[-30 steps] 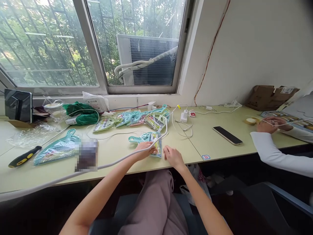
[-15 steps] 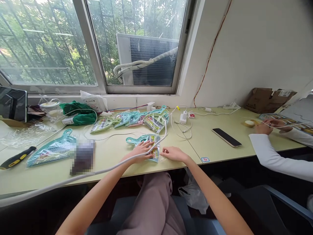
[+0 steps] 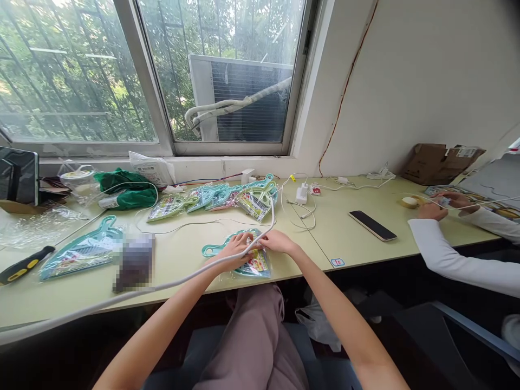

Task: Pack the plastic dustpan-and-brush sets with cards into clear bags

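Note:
A teal dustpan and brush set in clear wrap with a colourful card lies on the table in front of me. My left hand rests on top of it with the fingers stretched out. At the packet's upper right edge, my right hand has its fingers pinched together on the wrap. The fingertips are partly hidden by a white cable that crosses in front. Behind lie several similar wrapped sets in teal, green and pink. Another teal set is on the left.
A screwdriver and a blurred-out dark object lie left. Green cloth sits under the window. A charger with cables and a phone lie right. Farther right, a co-worker's hands work near a tape roll.
My right hand has moved left and up onto the packet's upper edge. The packet has turned and shifted slightly under my left hand, which stays flat on it.

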`<state>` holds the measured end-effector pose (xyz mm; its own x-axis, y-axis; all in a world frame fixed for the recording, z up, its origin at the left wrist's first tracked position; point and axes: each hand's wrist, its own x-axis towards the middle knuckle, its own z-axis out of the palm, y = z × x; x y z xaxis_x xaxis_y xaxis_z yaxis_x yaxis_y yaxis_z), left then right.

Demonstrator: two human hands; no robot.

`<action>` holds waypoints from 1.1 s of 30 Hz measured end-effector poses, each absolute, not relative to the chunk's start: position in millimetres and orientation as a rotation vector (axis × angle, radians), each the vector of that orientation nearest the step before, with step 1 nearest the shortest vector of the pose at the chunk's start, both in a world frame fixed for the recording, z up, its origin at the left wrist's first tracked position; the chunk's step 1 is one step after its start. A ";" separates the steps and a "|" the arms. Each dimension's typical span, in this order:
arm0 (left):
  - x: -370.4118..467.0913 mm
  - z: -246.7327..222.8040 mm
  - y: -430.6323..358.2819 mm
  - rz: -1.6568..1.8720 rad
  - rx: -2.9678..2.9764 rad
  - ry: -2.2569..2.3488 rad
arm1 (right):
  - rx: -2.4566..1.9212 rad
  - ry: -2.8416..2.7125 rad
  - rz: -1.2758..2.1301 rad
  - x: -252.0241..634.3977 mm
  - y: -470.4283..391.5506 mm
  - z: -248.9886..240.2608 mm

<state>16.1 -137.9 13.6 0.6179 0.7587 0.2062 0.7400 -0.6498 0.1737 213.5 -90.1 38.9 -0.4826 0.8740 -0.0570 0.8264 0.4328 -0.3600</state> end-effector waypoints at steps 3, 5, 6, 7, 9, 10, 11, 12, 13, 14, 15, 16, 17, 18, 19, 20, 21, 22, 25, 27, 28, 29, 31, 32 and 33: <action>13.0 6.7 -132.8 0.308 2.726 1.288 | -1.552 -2.514 0.474 225.1 -88.7 33.5; 11.3 3.1 -129.7 0.235 2.701 1.272 | -1.616 -2.503 0.493 234.8 -90.6 32.2; 10.6 2.2 -128.7 0.216 2.690 1.269 | -1.655 -2.495 0.512 240.0 -92.3 32.7; 9.9 2.0 -128.1 0.207 2.680 1.274 | -1.693 -2.485 0.538 245.2 -94.5 34.4; 8.8 3.0 -128.0 0.193 2.666 1.282 | -1.739 -2.445 0.607 253.7 -100.1 41.4; 8.5 3.9 -128.4 0.187 2.664 1.286 | -1.750 -2.416 0.637 256.2 -103.5 46.7; 8.4 4.8 -128.8 0.185 2.666 1.291 | -1.760 -2.378 0.643 257.1 -107.2 52.7; 8.5 5.4 -129.1 0.186 2.671 1.294 | -1.768 -2.333 0.614 256.1 -110.9 58.8; 8.8 5.5 -129.1 0.190 2.677 1.297 | -1.768 -2.283 0.552 253.1 -114.5 64.3; 9.1 5.2 -128.7 0.197 2.682 1.300 | -1.747 -2.236 0.467 248.5 -117.8 68.6; 9.3 4.3 -127.9 0.201 2.687 1.301 | -1.699 -2.207 0.379 242.5 -120.6 71.1; 9.4 3.0 -126.8 0.200 2.691 1.300 | -1.618 -2.200 0.306 236.0 -122.7 71.8; 9.3 1.4 -125.4 0.194 2.694 1.297 | -1.510 -2.228 0.264 229.6 -124.0 70.5; 9.0 -0.1 -123.9 0.189 2.696 1.295 | -1.387 -2.291 0.253 224.2 -124.5 67.6; 8.6 -1.3 -122.8 0.187 2.697 1.295 | -1.265 -2.383 0.271 220.3 -124.3 63.7; 8.3 -1.9 -122.1 0.188 2.697 1.295 | -1.165 -2.481 0.306 218.4 -123.5 59.2; 8.2 -1.6 -122.2 0.191 2.695 1.295 | -1.106 -2.560 0.344 218.6 -122.2 54.7; 8.4 -0.3 -123.1 0.191 2.693 1.293 | -1.092 -2.613 0.374 220.8 -120.8 50.7; 12.4 10.3 -129.7 0.188 2.682 1.285 | -1.202 -2.644 0.387 235.2 -118.6 43.4; 15.7 21.6 -135.5 0.266 2.678 1.330 | -1.236 -2.668 0.400 246.0 -120.7 41.3; 16.2 27.8 -138.0 0.347 2.669 1.389 | -1.231 -2.679 0.417 250.5 -122.9 40.3; 15.1 33.8 -139.9 0.444 2.643 1.478 | -1.222 -2.676 0.434 254.2 -125.6 39.1; 6.5 44.0 -141.4 0.601 2.530 1.712 | -1.208 -2.634 0.447 258.9 -131.4 35.9; -1.1 47.5 -141.0 0.619 2.462 1.821 | -1.209 -2.609 0.445 259.8 -134.1 34.2; -10.6 49.7 -140.0 0.586 2.404 1.903 | -1.217 -2.587 0.445 259.9 -136.5 32.7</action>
<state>-10.6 -140.0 49.7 0.1864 0.9425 0.2774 0.9352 -0.2567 0.2440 259.9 -136.5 32.7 -0.6210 0.7784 0.0919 0.7030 0.6050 -0.3738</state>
